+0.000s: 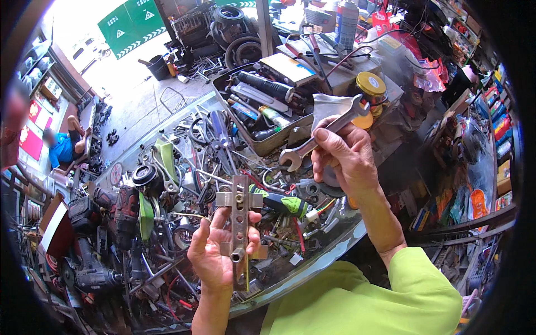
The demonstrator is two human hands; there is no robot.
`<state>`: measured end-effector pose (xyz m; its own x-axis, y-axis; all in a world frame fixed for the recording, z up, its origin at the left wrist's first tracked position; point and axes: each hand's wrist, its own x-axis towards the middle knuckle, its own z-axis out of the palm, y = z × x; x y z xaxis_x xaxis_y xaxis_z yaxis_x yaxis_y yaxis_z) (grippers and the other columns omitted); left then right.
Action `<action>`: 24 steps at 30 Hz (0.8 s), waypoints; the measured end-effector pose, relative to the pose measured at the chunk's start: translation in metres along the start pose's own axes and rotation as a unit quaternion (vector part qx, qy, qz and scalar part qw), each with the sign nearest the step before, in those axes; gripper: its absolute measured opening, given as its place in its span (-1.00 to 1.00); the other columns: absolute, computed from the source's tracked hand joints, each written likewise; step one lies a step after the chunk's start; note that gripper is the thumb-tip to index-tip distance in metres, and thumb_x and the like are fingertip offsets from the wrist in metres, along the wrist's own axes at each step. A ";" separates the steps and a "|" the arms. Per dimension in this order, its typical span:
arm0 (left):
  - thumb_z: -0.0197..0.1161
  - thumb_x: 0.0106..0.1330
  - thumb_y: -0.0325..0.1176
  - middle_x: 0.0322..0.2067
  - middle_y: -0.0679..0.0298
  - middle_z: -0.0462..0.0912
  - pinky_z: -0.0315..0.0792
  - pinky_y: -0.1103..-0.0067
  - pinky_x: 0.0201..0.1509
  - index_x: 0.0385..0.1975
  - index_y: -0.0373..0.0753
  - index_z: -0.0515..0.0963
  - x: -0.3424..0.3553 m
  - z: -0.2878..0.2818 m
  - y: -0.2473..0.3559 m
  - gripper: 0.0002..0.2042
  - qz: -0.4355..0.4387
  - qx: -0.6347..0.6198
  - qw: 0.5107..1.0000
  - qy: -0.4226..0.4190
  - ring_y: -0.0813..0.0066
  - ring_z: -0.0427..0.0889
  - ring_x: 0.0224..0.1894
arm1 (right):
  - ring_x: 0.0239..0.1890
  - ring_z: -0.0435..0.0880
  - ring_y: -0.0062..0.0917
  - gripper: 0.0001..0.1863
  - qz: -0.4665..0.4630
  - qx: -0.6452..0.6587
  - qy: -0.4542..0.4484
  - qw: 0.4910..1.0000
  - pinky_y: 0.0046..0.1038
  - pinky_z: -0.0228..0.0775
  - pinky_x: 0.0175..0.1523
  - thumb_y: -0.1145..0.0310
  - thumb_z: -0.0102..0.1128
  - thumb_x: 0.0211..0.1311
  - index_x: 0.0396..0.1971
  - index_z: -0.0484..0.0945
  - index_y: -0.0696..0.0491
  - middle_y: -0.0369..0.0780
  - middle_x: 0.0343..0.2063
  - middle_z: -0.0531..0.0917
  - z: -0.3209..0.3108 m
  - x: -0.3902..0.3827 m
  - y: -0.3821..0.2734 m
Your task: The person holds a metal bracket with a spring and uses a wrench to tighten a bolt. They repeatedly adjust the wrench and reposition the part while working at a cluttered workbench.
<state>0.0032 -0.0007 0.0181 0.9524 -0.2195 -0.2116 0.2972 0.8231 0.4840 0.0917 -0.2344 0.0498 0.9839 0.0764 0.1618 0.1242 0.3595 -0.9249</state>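
My left hand (209,257) is closed around a narrow metal bracket (240,215) with a row of holes. It stands upright, with short flat tabs sticking out at its sides and a tube-like fitting low on its face. Higher up and to the right, my right hand (357,162) grips a double open-end wrench (341,119) by its shaft. Both jaws show, the larger at the upper right and the other at the lower left. Wrench and bracket are apart. Beneath my hands, a black and lime-green tool handle (279,202) lies among loose parts.
A cluttered workbench spreads below, its curved edge (329,259) close to me. A tool tray (262,146) lies behind, with a yellow-lidded can (370,84) to its right. Power drills (125,209) crowd the left. A person in blue (67,146) sits far left; shelves line the right.
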 end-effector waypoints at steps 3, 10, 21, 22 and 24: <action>-0.07 0.35 0.09 -0.12 -0.23 0.46 0.41 0.51 -0.42 0.14 -0.42 0.27 -0.001 0.002 0.000 -0.37 0.001 0.003 1.000 -0.007 0.25 0.54 -0.41 | -0.73 0.58 -0.53 -0.85 0.052 0.119 -0.018 0.991 -0.53 0.44 -0.70 0.40 0.07 0.28 -0.30 0.47 0.19 -0.17 -0.63 0.59 0.011 -0.003 0.011; -0.22 0.50 -0.25 -0.10 -0.12 0.51 0.47 0.58 -0.42 0.11 -0.38 0.25 -0.001 -0.007 0.000 -0.64 0.018 0.005 0.998 -0.052 0.35 0.59 -0.37 | -0.63 0.67 -0.41 -0.75 0.127 0.102 -0.057 0.985 -0.48 0.55 -0.50 0.45 0.02 0.22 -0.19 0.51 0.29 -0.03 -0.51 0.66 0.034 -0.027 0.035; -0.17 0.49 -0.26 -0.03 -0.07 0.51 0.46 0.55 -0.32 0.13 -0.23 0.26 -0.005 0.005 -0.006 -0.69 0.010 -0.013 1.000 0.015 0.35 0.62 -0.29 | -0.48 0.69 -0.49 -0.74 0.062 0.095 -0.073 0.991 -0.49 0.59 -0.40 0.41 -0.02 0.36 -0.05 0.48 0.19 -0.08 -0.36 0.67 0.042 -0.045 0.040; -0.15 0.49 -0.27 -0.01 -0.07 0.50 0.48 0.52 -0.29 0.14 -0.21 0.26 -0.005 0.003 -0.006 -0.69 0.009 -0.028 1.000 -0.001 0.32 0.63 -0.26 | -0.48 0.69 -0.49 -0.74 0.056 0.102 -0.068 0.991 -0.49 0.59 -0.40 0.41 -0.02 0.36 -0.05 0.48 0.19 -0.07 -0.35 0.67 0.041 -0.044 0.040; -0.15 0.49 -0.27 0.00 -0.06 0.50 0.48 0.51 -0.28 0.15 -0.20 0.26 -0.004 0.005 -0.007 -0.69 0.017 -0.042 0.999 0.004 0.31 0.64 -0.25 | -0.48 0.70 -0.40 -0.73 0.058 0.092 -0.072 0.991 -0.45 0.60 -0.40 0.41 -0.06 0.35 -0.05 0.46 0.22 -0.02 -0.35 0.66 0.038 -0.043 0.040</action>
<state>-0.0025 -0.0081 0.0200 0.9609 -0.1868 -0.2042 0.2582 0.8708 0.4185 0.0498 -0.1877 0.0192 0.9597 0.2547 0.1186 -0.0269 0.5036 -0.8635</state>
